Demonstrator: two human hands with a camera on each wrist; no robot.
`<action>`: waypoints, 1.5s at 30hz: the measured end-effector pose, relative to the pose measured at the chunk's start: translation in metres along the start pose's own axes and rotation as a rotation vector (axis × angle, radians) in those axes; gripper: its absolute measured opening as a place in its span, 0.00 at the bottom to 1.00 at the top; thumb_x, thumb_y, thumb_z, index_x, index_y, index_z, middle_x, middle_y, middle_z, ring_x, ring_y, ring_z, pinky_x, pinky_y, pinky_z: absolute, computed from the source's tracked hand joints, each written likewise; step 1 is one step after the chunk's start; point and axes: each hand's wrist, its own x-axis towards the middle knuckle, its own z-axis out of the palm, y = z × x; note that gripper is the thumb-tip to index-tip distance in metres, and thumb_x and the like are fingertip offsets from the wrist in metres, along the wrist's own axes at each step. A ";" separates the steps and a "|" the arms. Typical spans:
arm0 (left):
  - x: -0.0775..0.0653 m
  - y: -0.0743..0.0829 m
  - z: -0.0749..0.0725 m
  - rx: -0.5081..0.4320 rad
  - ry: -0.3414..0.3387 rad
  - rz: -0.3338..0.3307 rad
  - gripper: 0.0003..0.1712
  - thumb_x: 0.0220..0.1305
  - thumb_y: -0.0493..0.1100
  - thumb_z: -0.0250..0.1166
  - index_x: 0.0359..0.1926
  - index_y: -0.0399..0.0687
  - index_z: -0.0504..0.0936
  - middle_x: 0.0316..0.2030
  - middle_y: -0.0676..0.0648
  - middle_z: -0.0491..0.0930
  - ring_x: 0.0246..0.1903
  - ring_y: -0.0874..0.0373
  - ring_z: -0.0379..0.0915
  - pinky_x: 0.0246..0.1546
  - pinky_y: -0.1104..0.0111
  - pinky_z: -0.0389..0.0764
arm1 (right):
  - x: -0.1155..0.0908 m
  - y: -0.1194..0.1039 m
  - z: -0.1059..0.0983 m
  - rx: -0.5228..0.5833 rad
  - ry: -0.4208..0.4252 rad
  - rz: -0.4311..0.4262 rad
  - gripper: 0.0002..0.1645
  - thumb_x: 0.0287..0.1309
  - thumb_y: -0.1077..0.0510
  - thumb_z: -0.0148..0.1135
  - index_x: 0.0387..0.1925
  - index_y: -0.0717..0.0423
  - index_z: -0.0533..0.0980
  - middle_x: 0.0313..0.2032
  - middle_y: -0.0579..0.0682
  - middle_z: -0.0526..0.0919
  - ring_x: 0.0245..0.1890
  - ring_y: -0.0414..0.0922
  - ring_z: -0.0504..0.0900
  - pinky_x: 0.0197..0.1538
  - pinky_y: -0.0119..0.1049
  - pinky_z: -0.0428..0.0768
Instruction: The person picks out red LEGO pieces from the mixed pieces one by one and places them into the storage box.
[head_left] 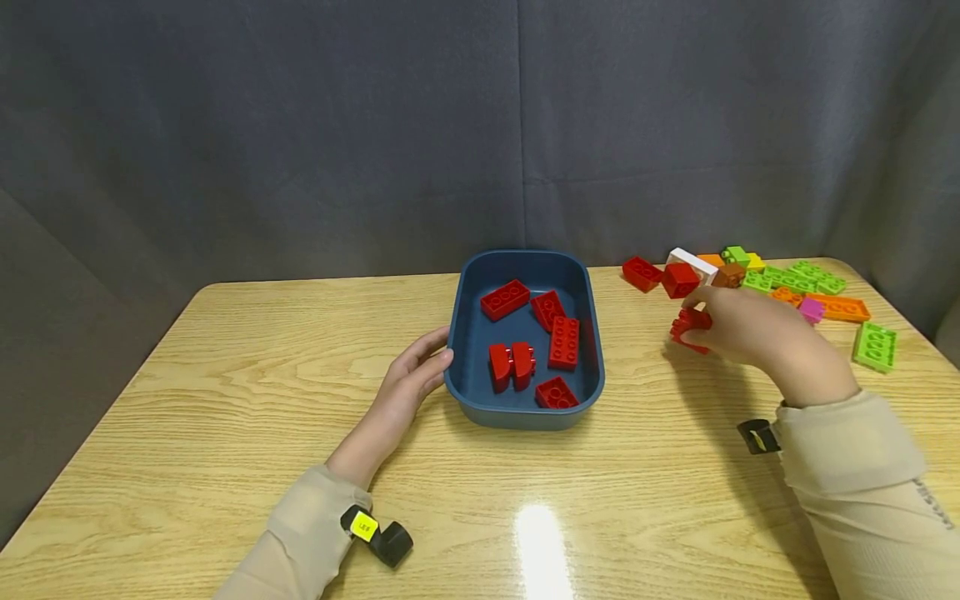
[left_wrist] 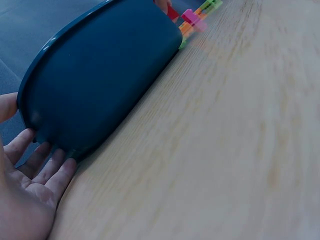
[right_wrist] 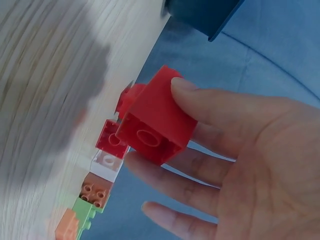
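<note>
My right hand (head_left: 757,329) pinches a red toy brick (right_wrist: 162,107) between thumb and fingers, held over the table with its hollow underside showing in the right wrist view. At the left side of a dark blue bin (head_left: 517,419), my left hand (head_left: 401,387) rests its outstretched fingers against the wall, the thumb near the rim. Inside the bin lie several red bricks, among them a studded one (head_left: 564,342) and two curved pieces side by side. Beyond my right hand, a red brick (head_left: 680,281) and another red brick (head_left: 642,273) sit on the table.
Behind and right of my right hand spreads a loose group of bricks: a white one (head_left: 697,263), a brown one (head_left: 729,276), a long orange one (head_left: 838,308), a pink one (head_left: 812,311) and several green ones. A dark curtain (head_left: 337,150) hangs along the table's far edge.
</note>
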 end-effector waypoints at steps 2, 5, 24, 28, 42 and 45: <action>0.000 0.000 0.000 0.000 0.001 -0.001 0.28 0.68 0.47 0.51 0.67 0.46 0.63 0.68 0.42 0.63 0.64 0.52 0.61 0.68 0.52 0.62 | 0.000 -0.002 0.000 -0.005 0.002 -0.005 0.25 0.54 0.55 0.61 0.52 0.65 0.73 0.30 0.58 0.81 0.31 0.52 0.76 0.34 0.50 0.78; 0.000 0.000 0.000 -0.003 0.000 -0.001 0.28 0.68 0.47 0.51 0.67 0.45 0.63 0.68 0.42 0.63 0.64 0.52 0.61 0.68 0.52 0.62 | 0.001 -0.004 0.001 -0.013 0.013 -0.018 0.25 0.55 0.55 0.60 0.52 0.66 0.73 0.33 0.61 0.83 0.31 0.53 0.78 0.37 0.54 0.79; 0.000 0.001 0.000 0.000 -0.007 0.004 0.28 0.68 0.47 0.51 0.67 0.46 0.63 0.68 0.42 0.62 0.64 0.52 0.61 0.68 0.52 0.62 | -0.004 -0.018 -0.003 -0.015 0.058 -0.061 0.25 0.54 0.55 0.62 0.52 0.64 0.73 0.23 0.53 0.77 0.23 0.48 0.72 0.28 0.44 0.75; -0.001 0.001 0.001 0.005 0.000 -0.004 0.28 0.69 0.47 0.51 0.68 0.46 0.63 0.68 0.42 0.62 0.65 0.52 0.60 0.68 0.51 0.62 | -0.005 -0.021 -0.002 -0.009 0.064 -0.068 0.25 0.54 0.55 0.62 0.51 0.64 0.73 0.25 0.55 0.80 0.23 0.47 0.73 0.29 0.44 0.76; -0.002 0.002 0.001 0.012 0.011 -0.015 0.28 0.68 0.47 0.51 0.67 0.46 0.63 0.68 0.42 0.62 0.65 0.52 0.60 0.68 0.52 0.62 | -0.003 -0.027 0.001 -0.005 0.153 -0.189 0.25 0.50 0.57 0.66 0.50 0.65 0.74 0.27 0.56 0.84 0.22 0.45 0.73 0.27 0.41 0.76; -0.002 0.002 0.001 0.014 0.010 -0.019 0.28 0.68 0.47 0.51 0.68 0.47 0.63 0.68 0.42 0.62 0.65 0.52 0.60 0.68 0.52 0.62 | -0.004 -0.029 0.001 -0.004 0.165 -0.185 0.26 0.50 0.57 0.66 0.50 0.64 0.74 0.26 0.54 0.82 0.22 0.45 0.71 0.25 0.38 0.72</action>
